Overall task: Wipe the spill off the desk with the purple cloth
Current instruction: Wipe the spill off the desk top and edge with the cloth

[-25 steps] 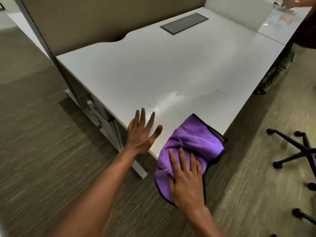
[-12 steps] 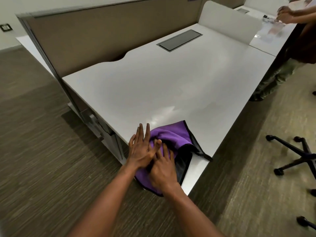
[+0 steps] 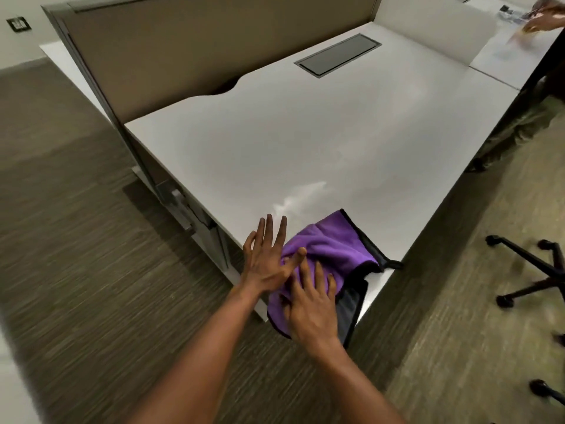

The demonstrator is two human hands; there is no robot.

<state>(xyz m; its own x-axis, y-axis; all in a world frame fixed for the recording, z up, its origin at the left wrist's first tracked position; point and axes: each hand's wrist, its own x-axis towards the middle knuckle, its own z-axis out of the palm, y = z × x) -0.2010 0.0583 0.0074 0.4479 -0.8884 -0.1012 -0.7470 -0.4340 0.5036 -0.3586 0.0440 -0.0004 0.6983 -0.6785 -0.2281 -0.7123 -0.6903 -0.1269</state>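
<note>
The purple cloth (image 3: 333, 249) lies bunched on the near corner of the white desk (image 3: 305, 133), with its dark underside folded over at the desk edge. My right hand (image 3: 312, 307) presses down on the cloth's near part, fingers curled into the fabric. My left hand (image 3: 266, 261) lies flat on the desk beside it, fingers spread, thumb resting on the cloth. A pale wet streak (image 3: 301, 197) glistens on the desk just beyond the cloth.
A tan partition panel (image 3: 183, 50) runs along the desk's far left side. A dark cable hatch (image 3: 337, 55) is set in the desk top. A black chair base (image 3: 532, 270) stands on the carpet at right. Another person's hands (image 3: 544, 18) work at the neighbouring desk.
The cloth was spread under my right hand at the desk corner; it has been drawn left and bunched up, and my left hand has come against it.
</note>
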